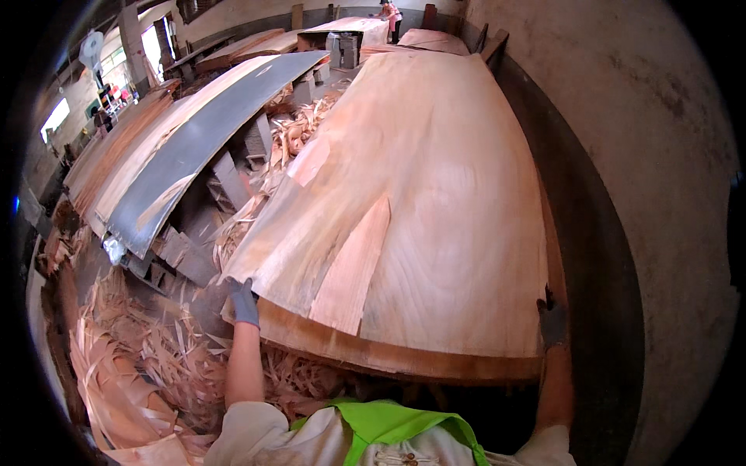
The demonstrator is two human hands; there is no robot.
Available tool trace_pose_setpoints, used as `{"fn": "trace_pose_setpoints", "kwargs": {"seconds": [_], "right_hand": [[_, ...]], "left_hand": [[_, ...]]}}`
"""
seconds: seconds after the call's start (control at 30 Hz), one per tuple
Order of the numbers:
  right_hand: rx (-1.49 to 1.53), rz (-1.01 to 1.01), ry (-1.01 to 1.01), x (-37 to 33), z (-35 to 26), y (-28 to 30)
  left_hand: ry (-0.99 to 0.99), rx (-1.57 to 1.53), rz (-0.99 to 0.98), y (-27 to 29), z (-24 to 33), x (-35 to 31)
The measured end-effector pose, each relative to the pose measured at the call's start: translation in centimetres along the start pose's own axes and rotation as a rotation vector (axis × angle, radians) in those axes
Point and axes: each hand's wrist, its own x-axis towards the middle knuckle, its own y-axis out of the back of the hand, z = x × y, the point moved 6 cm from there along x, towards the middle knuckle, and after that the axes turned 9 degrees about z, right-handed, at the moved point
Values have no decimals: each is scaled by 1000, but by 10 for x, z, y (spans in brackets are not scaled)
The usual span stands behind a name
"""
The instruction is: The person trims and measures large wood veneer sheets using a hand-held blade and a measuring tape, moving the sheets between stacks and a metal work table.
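A large pale sheet of wood veneer (458,210) lies over a thick stack of veneer (404,359) in front of me. Through its near part runs a pointed split, with pinkish wood (357,272) showing in the gap. My left hand (244,301), in a grey glove, is closed on the sheet's near left corner, which is slightly raised off the stack. At the near right corner, my right hand (552,322), also gloved, has its fingers closed at the sheet's edge; part of its grip is in shadow.
Curled veneer scraps (167,353) cover the floor at left. Beyond them stands another stack with a dark grey sheet (210,128) on top, propped on blocks (186,256). A wall (645,140) runs close along the right. Far back, a person (391,19) stands by more stacks; a fan (92,50) is at left.
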Motion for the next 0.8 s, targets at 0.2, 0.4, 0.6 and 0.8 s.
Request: {"fn": "trace_pose_setpoints", "kwargs": {"seconds": [0.2,0.4,0.6,0.8], "right_hand": [[-2,119,-23,-19,3,-17],[-170,179,42,-12,47,-36],[-140,240,80,18,104,-50],[-33,215,28,12,117,-47]], "left_hand": [[57,-97,-21,29,-29,-18],[444,-307,-49,46,-71,24],[-20,405,-108,79,-112,74],[302,103,57,87,-154,62]]}}
